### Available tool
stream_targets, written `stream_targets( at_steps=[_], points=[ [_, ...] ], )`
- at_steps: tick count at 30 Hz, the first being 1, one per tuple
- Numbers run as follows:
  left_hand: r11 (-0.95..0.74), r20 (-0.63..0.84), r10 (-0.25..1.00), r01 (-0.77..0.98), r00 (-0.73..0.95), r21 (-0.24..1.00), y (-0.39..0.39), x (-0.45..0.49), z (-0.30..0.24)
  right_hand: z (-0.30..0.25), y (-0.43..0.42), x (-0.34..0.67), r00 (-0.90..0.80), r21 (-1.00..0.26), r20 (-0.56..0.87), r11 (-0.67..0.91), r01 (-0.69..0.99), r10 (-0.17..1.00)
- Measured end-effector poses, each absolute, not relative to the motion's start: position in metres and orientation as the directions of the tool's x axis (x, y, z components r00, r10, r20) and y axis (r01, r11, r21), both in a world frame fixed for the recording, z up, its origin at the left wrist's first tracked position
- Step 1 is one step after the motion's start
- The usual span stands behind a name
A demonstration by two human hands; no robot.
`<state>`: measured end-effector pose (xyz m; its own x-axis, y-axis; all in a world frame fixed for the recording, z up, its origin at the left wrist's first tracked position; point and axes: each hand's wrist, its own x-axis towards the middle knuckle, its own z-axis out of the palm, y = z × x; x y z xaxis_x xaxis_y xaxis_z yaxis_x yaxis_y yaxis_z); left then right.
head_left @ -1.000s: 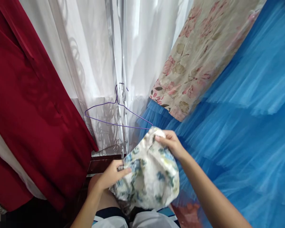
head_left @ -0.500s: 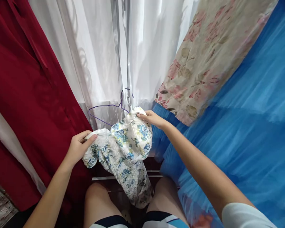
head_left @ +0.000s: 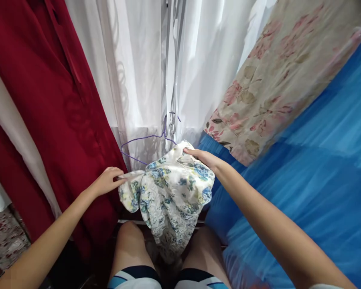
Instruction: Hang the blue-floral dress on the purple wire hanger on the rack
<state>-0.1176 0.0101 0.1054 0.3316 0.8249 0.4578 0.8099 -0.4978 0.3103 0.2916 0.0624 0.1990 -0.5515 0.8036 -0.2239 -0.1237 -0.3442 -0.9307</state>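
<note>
A white floral garment (head_left: 171, 192) with blue and yellow flowers hangs between my two hands, its lower end falling between my knees. My left hand (head_left: 106, 180) pinches its left edge between thumb and fingers. At the upper right edge, my right hand (head_left: 203, 157) grips the cloth, thumb on top and the other fingers partly hidden behind it. Just behind the garment is a thin purple clothes hanger (head_left: 144, 138), its right part covered by the cloth. Whether the garment touches the hanger I cannot tell.
Red cloth (head_left: 78, 120) hangs on the left and white curtains (head_left: 141, 60) at the back. To the right are a beige floral cloth (head_left: 252, 96) and a ruffled blue one (head_left: 303, 180). A pale metal pole (head_left: 170, 72) stands upright behind the hanger.
The garment's right side is spread wider and lower over my right hand. My left hand now pinches a narrower, stretched edge. The whole view has shifted, so the background sits further right.
</note>
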Motion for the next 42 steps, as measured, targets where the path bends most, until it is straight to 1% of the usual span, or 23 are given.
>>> stream_targets(
  at_steps=[2, 3, 7, 10, 13, 15, 19, 22, 24, 26, 27, 29, 30, 32, 33, 35, 37, 38, 40, 42],
  points=[
    [-0.483, 0.469, 0.821, 0.834, 0.325, 0.267, 0.03, -0.134, 0.111, 0.209, 0.058, 0.294, -0.571, -0.899, -0.315, -0.431, -0.077, 0.758],
    [-0.471, 0.478, 0.819, 0.848, 0.319, 0.241, 0.038, -0.14, 0.118, 0.213, 0.057, 0.294, -0.572, -0.893, -0.332, -0.446, -0.067, 0.75],
    [-0.415, 0.589, 0.764, 0.9, 0.265, 0.134, 0.059, -0.138, 0.165, 0.22, 0.051, 0.296, -0.562, -0.901, -0.331, -0.43, -0.05, 0.758],
    [-0.44, 0.587, 0.74, 0.896, 0.328, 0.054, 0.06, -0.129, 0.19, 0.216, 0.048, 0.294, -0.566, -0.889, -0.339, -0.452, -0.068, 0.751],
    [-0.474, 0.552, 0.736, 0.88, 0.392, 0.008, 0.054, -0.13, 0.192, 0.208, 0.047, 0.291, -0.595, -0.859, -0.313, -0.488, -0.156, 0.74],
    [-0.461, 0.563, 0.728, 0.887, 0.392, -0.022, 0.048, -0.136, 0.189, 0.203, 0.05, 0.289, -0.618, -0.837, -0.301, -0.512, -0.194, 0.726],
    [-0.409, 0.639, 0.689, 0.911, 0.342, -0.047, 0.036, -0.146, 0.194, 0.205, 0.054, 0.287, -0.657, -0.824, -0.341, -0.55, -0.134, 0.672],
    [-0.403, 0.694, 0.658, 0.915, 0.292, -0.002, 0.027, -0.137, 0.212, 0.213, 0.052, 0.29, -0.662, -0.831, -0.35, -0.546, -0.107, 0.662],
    [-0.427, 0.754, 0.619, 0.9, 0.22, 0.089, 0.021, -0.119, 0.228, 0.218, 0.047, 0.292, -0.662, -0.826, -0.341, -0.549, -0.128, 0.667],
    [-0.513, 0.79, 0.592, 0.831, 0.16, 0.215, 0.017, -0.094, 0.241, 0.218, 0.043, 0.293, -0.67, -0.811, -0.337, -0.566, -0.15, 0.661],
    [-0.569, 0.789, 0.595, 0.772, 0.15, 0.282, 0.017, -0.08, 0.245, 0.217, 0.041, 0.292, -0.676, -0.803, -0.333, -0.574, -0.162, 0.657],
    [-0.641, 0.749, 0.643, 0.648, 0.162, 0.41, 0.021, -0.055, 0.248, 0.209, 0.038, 0.287, -0.677, -0.793, -0.317, -0.578, -0.196, 0.664],
    [-0.64, 0.719, 0.676, 0.612, 0.161, 0.465, 0.026, -0.046, 0.246, 0.204, 0.038, 0.283, -0.671, -0.792, -0.299, -0.569, -0.223, 0.679],
    [-0.581, 0.672, 0.734, 0.606, 0.101, 0.543, 0.039, -0.038, 0.235, 0.189, 0.037, 0.276, -0.647, -0.797, -0.25, -0.533, -0.286, 0.72],
    [-0.541, 0.659, 0.75, 0.627, 0.057, 0.561, 0.047, -0.039, 0.228, 0.182, 0.037, 0.273, -0.635, -0.8, -0.228, -0.514, -0.31, 0.738],
    [-0.481, 0.658, 0.753, 0.679, -0.005, 0.555, 0.063, -0.048, 0.21, 0.166, 0.039, 0.27, -0.625, -0.809, -0.195, -0.484, -0.332, 0.756],
    [-0.466, 0.668, 0.745, 0.719, 0.004, 0.516, 0.077, -0.06, 0.195, 0.152, 0.043, 0.268, -0.628, -0.841, -0.165, -0.441, -0.313, 0.76],
    [-0.473, 0.669, 0.742, 0.731, 0.03, 0.492, 0.083, -0.065, 0.19, 0.146, 0.047, 0.266, -0.622, -0.875, -0.132, -0.385, -0.292, 0.772],
    [-0.506, 0.668, 0.739, 0.73, 0.091, 0.46, 0.093, -0.07, 0.183, 0.136, 0.056, 0.262, -0.585, -0.947, -0.028, -0.209, -0.245, 0.81],
    [-0.546, 0.664, 0.732, 0.715, 0.153, 0.437, 0.102, -0.067, 0.179, 0.129, 0.063, 0.256, -0.533, -0.977, 0.086, -0.033, -0.211, 0.841]
  ],
)
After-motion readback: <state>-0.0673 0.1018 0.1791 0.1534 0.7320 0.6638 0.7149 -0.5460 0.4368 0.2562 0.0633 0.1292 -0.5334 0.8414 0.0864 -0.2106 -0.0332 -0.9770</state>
